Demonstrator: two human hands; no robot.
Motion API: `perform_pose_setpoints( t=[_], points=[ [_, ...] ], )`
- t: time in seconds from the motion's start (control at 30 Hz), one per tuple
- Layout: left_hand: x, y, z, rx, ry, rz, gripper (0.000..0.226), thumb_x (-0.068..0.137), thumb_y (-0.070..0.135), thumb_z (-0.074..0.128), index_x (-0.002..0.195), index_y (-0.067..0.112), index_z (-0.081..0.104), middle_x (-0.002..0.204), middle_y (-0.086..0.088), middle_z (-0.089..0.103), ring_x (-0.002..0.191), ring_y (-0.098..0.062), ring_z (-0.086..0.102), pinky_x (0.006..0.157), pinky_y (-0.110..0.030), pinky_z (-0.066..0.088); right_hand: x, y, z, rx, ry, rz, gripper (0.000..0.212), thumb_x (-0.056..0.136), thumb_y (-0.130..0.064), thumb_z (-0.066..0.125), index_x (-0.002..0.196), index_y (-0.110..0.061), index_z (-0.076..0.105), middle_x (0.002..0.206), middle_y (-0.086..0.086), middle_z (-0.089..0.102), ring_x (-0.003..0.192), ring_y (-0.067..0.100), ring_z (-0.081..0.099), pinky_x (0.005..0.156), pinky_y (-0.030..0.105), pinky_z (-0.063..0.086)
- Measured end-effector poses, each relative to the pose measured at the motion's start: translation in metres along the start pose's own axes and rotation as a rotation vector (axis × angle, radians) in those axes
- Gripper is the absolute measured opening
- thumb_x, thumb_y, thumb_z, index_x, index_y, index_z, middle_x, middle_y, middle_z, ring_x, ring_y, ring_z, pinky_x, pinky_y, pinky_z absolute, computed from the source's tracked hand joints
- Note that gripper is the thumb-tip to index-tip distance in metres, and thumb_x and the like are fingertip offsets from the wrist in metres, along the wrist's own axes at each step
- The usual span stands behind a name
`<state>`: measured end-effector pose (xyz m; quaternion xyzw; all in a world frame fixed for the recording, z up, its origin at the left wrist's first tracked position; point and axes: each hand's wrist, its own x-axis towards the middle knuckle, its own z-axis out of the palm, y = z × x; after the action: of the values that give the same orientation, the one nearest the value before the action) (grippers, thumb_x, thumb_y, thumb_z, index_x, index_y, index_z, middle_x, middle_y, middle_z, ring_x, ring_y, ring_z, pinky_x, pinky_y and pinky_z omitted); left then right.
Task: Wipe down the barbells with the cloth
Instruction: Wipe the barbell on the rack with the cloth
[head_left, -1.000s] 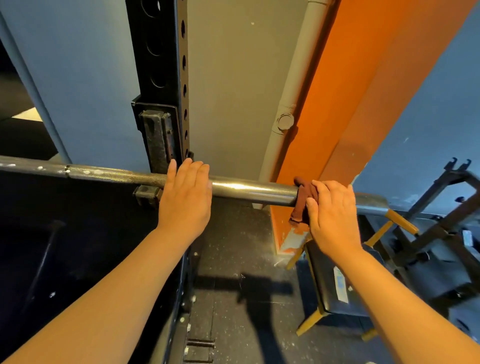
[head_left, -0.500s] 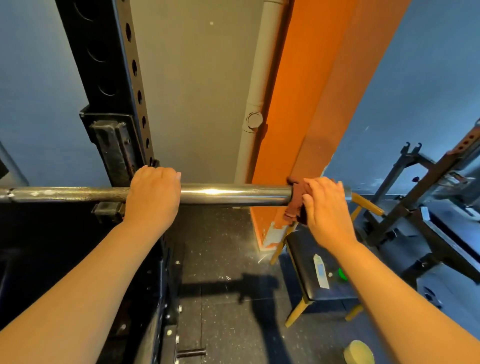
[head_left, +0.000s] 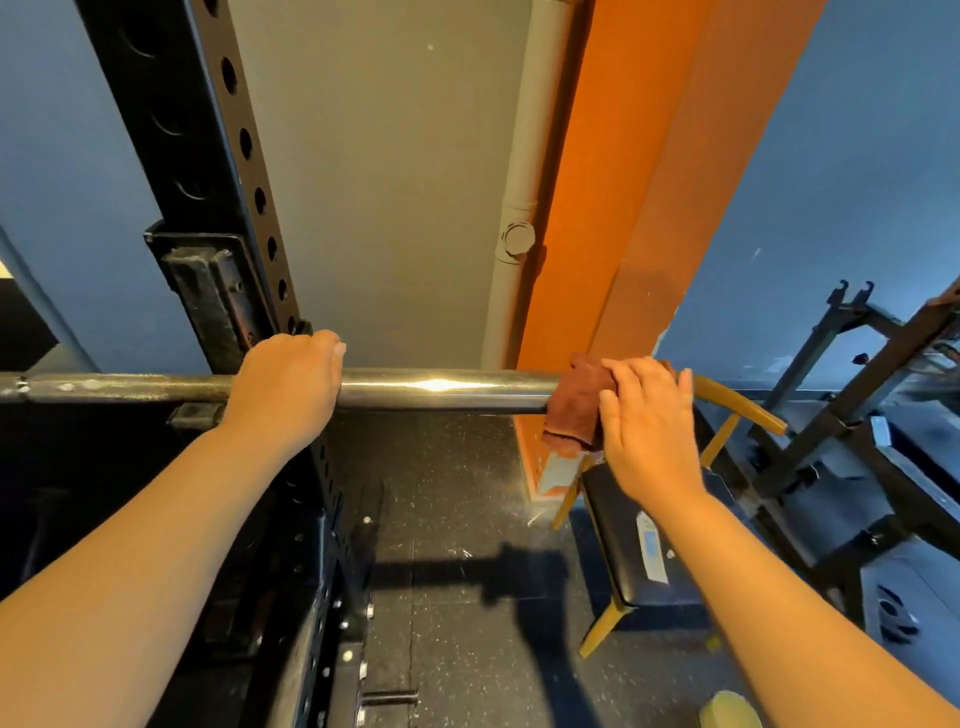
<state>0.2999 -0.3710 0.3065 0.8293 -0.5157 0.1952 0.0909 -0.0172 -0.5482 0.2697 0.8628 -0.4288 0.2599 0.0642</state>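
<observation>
- One barbell (head_left: 441, 389) is in view. Its long axis lies level across the middle of the frame, from the left edge to the centre right.
- The left part of the bar is dull and speckled with white; the stretch between the hands is shiny and catches a bright glint.
- The bar sits against a black rack upright (head_left: 208, 156) in the upper left, just below a black hook bracket (head_left: 213, 296).
- One cloth (head_left: 574, 410) – reddish-brown – is wrapped over the bar at centre right, with a fold hanging below it.
- Left hand (head_left: 285, 384): its fingers are curled over the top of the bar, clasping it just right of the upright.
- Right hand (head_left: 649, 415): it clasps the cloth against the bar, fingers bent over the top (the bar's right end is hidden under this hand and the cloth).
- Behind the bar stand one grey pipe (head_left: 519, 234) and one orange column (head_left: 623, 208).
- Lower right: one chair (head_left: 618, 530) with a black seat and yellow legs stands on the dark speckled floor (head_left: 441, 519) – more black frames lie to its right.
</observation>
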Motion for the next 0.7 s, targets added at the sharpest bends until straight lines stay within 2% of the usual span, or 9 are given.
perform_pose_setpoints(
  t=[0.07, 0.17, 0.23, 0.33, 0.47, 0.53, 0.6, 0.63, 0.7],
  points=[
    [-0.01, 0.004, 0.003, -0.026, 0.136, -0.057, 0.01, 0.097, 0.015, 0.061, 0.09, 0.012, 0.067, 0.079, -0.007, 0.064, 0.071, -0.027, 0.059, 0.067, -0.044, 0.049, -0.002, -0.008, 0.006, 0.01, 0.003, 0.12, 0.049, 0.106, -0.037, 0.025, 0.139, -0.012, 0.052, 0.135, 0.01, 0.05, 0.134, 0.034, 0.042, 0.124, 0.056, 0.013],
    [-0.023, 0.006, 0.013, -0.116, 0.239, -0.103, 0.022, 0.101, 0.017, 0.05, 0.09, 0.009, 0.067, 0.082, -0.009, 0.064, 0.076, -0.027, 0.055, 0.079, -0.045, 0.047, -0.002, -0.055, 0.017, 0.047, -0.029, 0.067, 0.053, 0.106, -0.039, 0.022, 0.143, -0.011, 0.048, 0.141, 0.018, 0.047, 0.14, 0.041, 0.034, 0.124, 0.06, 0.011],
    [-0.025, 0.004, 0.02, -0.075, 0.212, -0.048, 0.013, 0.097, 0.014, 0.058, 0.089, 0.009, 0.067, 0.083, -0.009, 0.063, 0.078, -0.027, 0.054, 0.081, -0.044, 0.046, 0.0, -0.086, 0.02, 0.059, -0.066, -0.024, 0.055, 0.107, -0.043, 0.022, 0.149, -0.016, 0.044, 0.144, 0.02, 0.045, 0.143, 0.043, 0.031, 0.124, 0.061, 0.009],
    [-0.016, -0.002, 0.021, -0.068, 0.158, -0.052, 0.019, 0.096, 0.014, 0.055, 0.079, 0.012, 0.065, 0.075, -0.006, 0.06, 0.07, -0.02, 0.044, 0.067, -0.038, 0.04, 0.004, -0.118, 0.026, 0.008, -0.116, -0.126, 0.059, 0.105, -0.052, 0.025, 0.153, -0.021, 0.04, 0.143, 0.021, 0.046, 0.141, 0.043, 0.034, 0.123, 0.059, 0.01],
    [-0.004, -0.006, 0.015, -0.003, -0.012, -0.017, 0.009, 0.092, 0.013, 0.059, 0.086, 0.015, 0.065, 0.078, -0.004, 0.061, 0.073, -0.023, 0.054, 0.067, -0.037, 0.044, 0.016, -0.102, 0.021, -0.048, -0.14, -0.282, 0.059, 0.104, -0.053, 0.025, 0.146, -0.018, 0.046, 0.131, 0.012, 0.054, 0.125, 0.032, 0.047, 0.118, 0.051, 0.026],
    [0.001, -0.008, 0.011, 0.009, -0.054, -0.001, 0.014, 0.097, 0.016, 0.055, 0.084, 0.018, 0.06, 0.073, -0.001, 0.055, 0.07, -0.022, 0.051, 0.064, -0.037, 0.042, 0.02, -0.087, 0.017, -0.069, -0.143, -0.296, 0.055, 0.105, -0.052, 0.023, 0.142, -0.019, 0.049, 0.129, 0.006, 0.057, 0.122, 0.026, 0.049, 0.116, 0.046, 0.029],
    [0.003, -0.008, 0.013, 0.034, -0.034, -0.019, 0.02, 0.1, 0.018, 0.049, 0.082, 0.019, 0.059, 0.07, 0.001, 0.049, 0.067, -0.021, 0.047, 0.063, -0.037, 0.04, 0.019, -0.093, 0.017, -0.074, -0.115, -0.226, 0.056, 0.105, -0.05, 0.023, 0.141, -0.018, 0.05, 0.131, 0.008, 0.057, 0.125, 0.028, 0.048, 0.116, 0.048, 0.031],
    [0.003, -0.007, 0.015, 0.049, -0.007, -0.034, 0.024, 0.101, 0.018, 0.045, 0.083, 0.018, 0.061, 0.071, 0.0, 0.051, 0.07, -0.022, 0.049, 0.066, -0.037, 0.041, 0.017, -0.103, 0.019, -0.082, -0.102, -0.186, 0.057, 0.105, -0.05, 0.023, 0.144, -0.017, 0.05, 0.135, 0.01, 0.057, 0.128, 0.031, 0.047, 0.116, 0.051, 0.03],
    [-0.004, 0.001, 0.022, 0.045, 0.077, -0.033, 0.038, 0.103, 0.023, 0.032, 0.092, 0.013, 0.066, 0.086, -0.006, 0.062, 0.09, -0.028, 0.057, 0.086, -0.042, 0.044, 0.013, -0.13, 0.025, -0.087, -0.102, -0.164, 0.06, 0.105, -0.05, 0.023, 0.149, -0.017, 0.046, 0.142, 0.011, 0.054, 0.135, 0.036, 0.043, 0.117, 0.055, 0.028]
  ],
)
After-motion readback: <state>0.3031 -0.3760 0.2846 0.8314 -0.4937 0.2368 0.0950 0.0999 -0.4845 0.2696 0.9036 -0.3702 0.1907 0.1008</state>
